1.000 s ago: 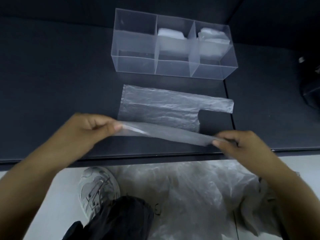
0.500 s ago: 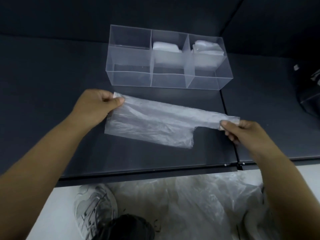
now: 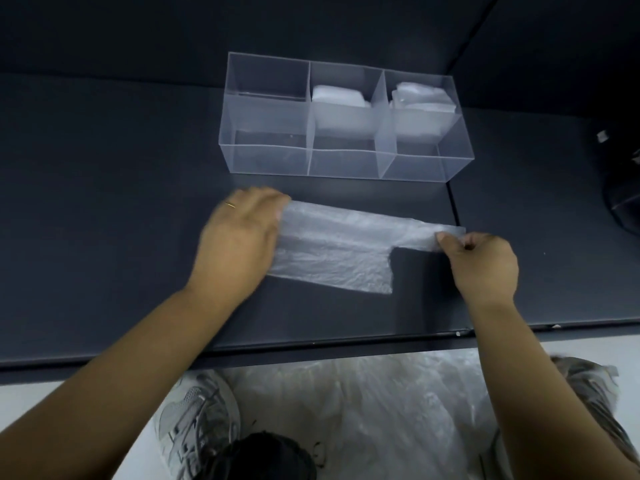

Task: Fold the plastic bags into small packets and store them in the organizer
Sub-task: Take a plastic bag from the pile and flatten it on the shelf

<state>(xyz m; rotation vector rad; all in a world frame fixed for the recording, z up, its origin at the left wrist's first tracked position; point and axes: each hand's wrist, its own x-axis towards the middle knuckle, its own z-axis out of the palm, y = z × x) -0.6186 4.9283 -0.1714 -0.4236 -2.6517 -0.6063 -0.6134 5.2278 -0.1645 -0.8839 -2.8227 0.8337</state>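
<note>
Head view: a thin, crinkled translucent plastic bag lies on the dark matte table, before the clear three-cell plastic organizer. My right hand pinches its handle strip. My left hand covers the other end, grip hidden.

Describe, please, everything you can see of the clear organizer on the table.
The organizer is a clear, frosted plastic box, open-topped, split by two walls into three compartments in a row. The left one looks empty; the middle and right ones each hold whitish folded packets. It stands upright on the dark table, beyond the plastic bag and apart from it.
</note>
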